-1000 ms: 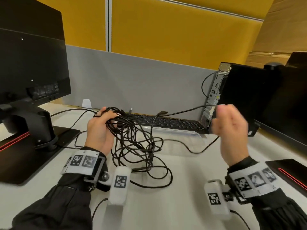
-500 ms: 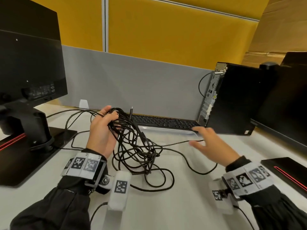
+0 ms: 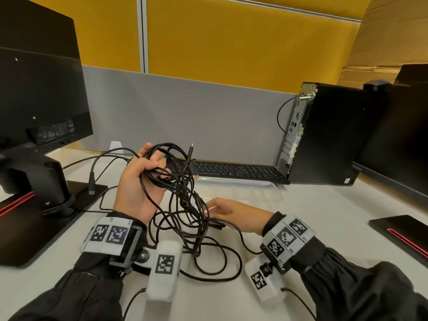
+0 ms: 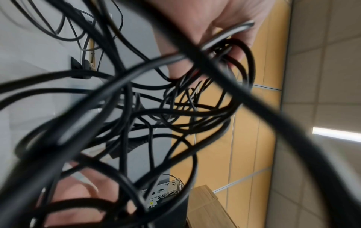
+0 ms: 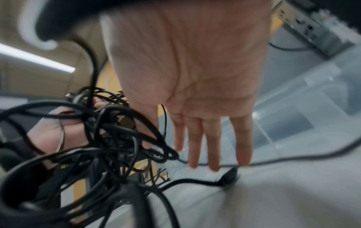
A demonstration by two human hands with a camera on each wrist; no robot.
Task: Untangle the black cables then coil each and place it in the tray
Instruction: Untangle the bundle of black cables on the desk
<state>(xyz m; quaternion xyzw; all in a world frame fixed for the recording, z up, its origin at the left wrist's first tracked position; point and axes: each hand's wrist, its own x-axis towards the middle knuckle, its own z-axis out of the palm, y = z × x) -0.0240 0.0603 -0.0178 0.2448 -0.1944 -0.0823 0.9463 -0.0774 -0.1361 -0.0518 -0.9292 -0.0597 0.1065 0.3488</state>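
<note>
One cable tangle (image 3: 183, 200), count unclear: left hand (image 3: 136, 188) fingers clenched round it; right hand (image 3: 234, 214) fingers straight, released.

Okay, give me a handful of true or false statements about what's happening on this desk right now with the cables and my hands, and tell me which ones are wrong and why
1. The left hand grips the tangle of black cables and holds it above the desk. True.
2. The right hand is closed in a fist round a cable. False: its fingers are stretched out straight, low by the tangle.
3. A clear plastic tray lies in front of the keyboard. True.
4. A coiled cable already lies in the tray. False: no coil shows in it; the cables are still tangled.
5. Some cable loops rest on the desk below the left hand. True.
</note>
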